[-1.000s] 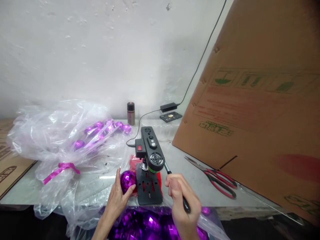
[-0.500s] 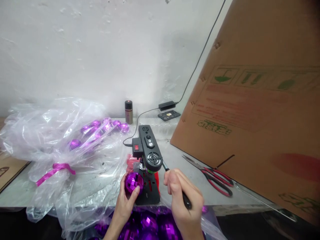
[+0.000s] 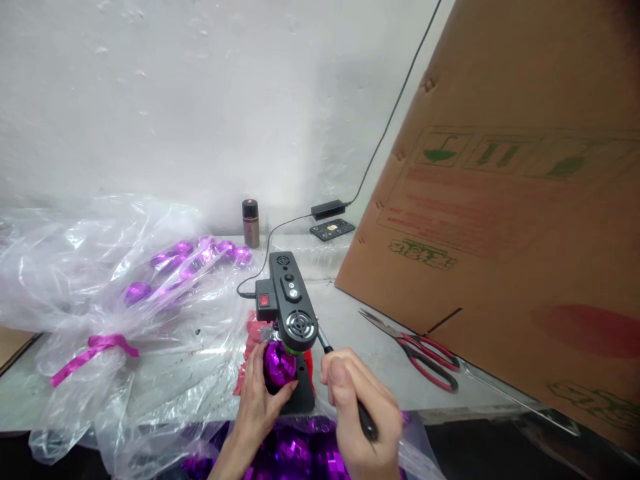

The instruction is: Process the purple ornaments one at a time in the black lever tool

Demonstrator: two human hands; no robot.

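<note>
My left hand (image 3: pixel 263 387) is wrapped round a shiny purple faceted ball (image 3: pixel 280 363), fingers on its left side and thumb at its lower right. The ball sits over the black base plate (image 3: pixel 301 397), just in front of the head of a small black press machine (image 3: pixel 293 300) with a red switch. My right hand (image 3: pixel 363 400) is closed round the black-handled lever (image 3: pixel 367 421) on the machine's right side. Red material (image 3: pixel 245 373) lies under and beside the plate. Many more purple balls (image 3: pixel 293 450) fill a clear plastic bag below the table edge.
Left, a clear plastic bag (image 3: pixel 65 267) tied with pink ribbon (image 3: pixel 95 357) holds purple balls. Red-and-black scissors (image 3: pixel 425 360) lie right, before a large cardboard box (image 3: pixel 500 233). Behind stand a dark bottle (image 3: pixel 251 227), a power adapter (image 3: pixel 328 210) and a phone-like slab (image 3: pixel 333 229).
My left hand has moved the ball rightward over the plate, closer under the machine's head. My right hand stays on the lever. The whole view has shifted slightly.
</note>
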